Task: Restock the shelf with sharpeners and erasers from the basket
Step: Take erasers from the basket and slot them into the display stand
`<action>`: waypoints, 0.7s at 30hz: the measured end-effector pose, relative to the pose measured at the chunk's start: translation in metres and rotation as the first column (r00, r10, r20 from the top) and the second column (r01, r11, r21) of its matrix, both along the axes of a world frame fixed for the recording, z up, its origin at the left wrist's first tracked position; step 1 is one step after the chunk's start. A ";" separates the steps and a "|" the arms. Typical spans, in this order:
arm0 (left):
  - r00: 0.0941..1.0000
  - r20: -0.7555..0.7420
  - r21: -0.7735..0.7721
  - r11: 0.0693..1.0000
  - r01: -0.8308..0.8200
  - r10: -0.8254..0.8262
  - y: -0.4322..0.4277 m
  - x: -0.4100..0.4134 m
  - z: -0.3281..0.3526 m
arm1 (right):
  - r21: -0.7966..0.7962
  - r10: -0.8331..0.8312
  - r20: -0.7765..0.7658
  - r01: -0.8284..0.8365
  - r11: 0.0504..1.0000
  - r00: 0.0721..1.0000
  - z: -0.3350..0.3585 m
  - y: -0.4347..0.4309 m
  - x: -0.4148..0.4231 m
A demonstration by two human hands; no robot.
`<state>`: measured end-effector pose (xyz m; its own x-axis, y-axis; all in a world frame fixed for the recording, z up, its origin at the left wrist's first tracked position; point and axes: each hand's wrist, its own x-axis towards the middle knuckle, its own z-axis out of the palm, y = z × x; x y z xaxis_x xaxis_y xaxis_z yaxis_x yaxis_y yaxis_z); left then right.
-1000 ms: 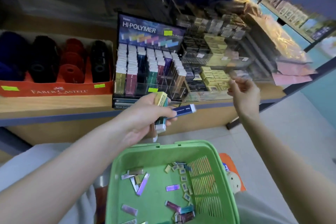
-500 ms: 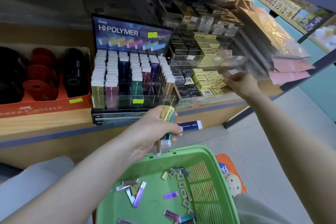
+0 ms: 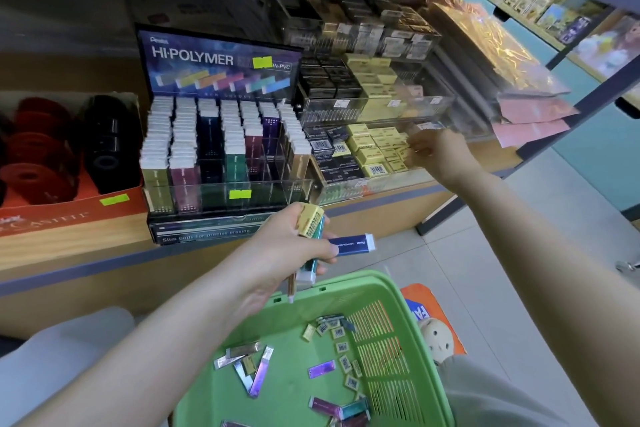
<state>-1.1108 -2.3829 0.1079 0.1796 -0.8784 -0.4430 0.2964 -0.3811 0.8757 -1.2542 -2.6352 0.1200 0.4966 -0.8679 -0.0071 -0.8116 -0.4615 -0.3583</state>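
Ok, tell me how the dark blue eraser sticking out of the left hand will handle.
The dark blue eraser juts straight out of the left hand unsupported, so it is probably stiff and light. Its sleeve looks smooth, so it may slip out easily, perhaps disturbing the yellow eraser gripped alongside. Flat-sided, it should not roll.

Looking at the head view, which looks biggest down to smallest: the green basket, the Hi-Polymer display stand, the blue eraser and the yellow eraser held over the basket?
1. The green basket, though it is nearest the camera.
2. The Hi-Polymer display stand.
3. The blue eraser and yellow eraser, unranked: the left hand hides part of each.
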 end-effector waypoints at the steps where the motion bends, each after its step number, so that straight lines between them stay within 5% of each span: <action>1: 1.000 0.000 -0.002 1.000 0.000 0.000 0.000 0.000 0.000 | -0.011 0.003 -0.008 -0.004 1.000 1.000 0.001 0.000 0.000; 8: 1.000 -0.006 -0.004 1.000 -0.001 0.001 -0.002 0.001 0.002 | -0.131 -0.070 0.094 0.082 0.988 0.993 -0.007 0.002 0.001; 14: 0.997 -0.012 -0.006 0.997 -0.072 0.072 -0.006 0.002 0.001 | -0.238 -0.048 -0.079 0.028 0.971 0.996 -0.007 0.014 0.005; 16: 0.995 -0.014 -0.006 0.995 -0.096 0.096 -0.006 0.002 0.001 | -0.272 0.006 0.072 0.014 0.962 0.997 -0.001 0.039 0.012; 19: 0.993 0.018 -0.017 0.993 -0.115 0.115 -0.006 0.002 0.000 | -0.093 0.065 0.287 -0.040 0.995 0.956 0.013 0.095 0.021; 21: 0.990 0.064 -0.031 0.992 -0.120 0.122 -0.004 0.002 -0.001 | 0.120 0.122 0.229 -0.152 0.981 0.966 0.020 0.127 0.021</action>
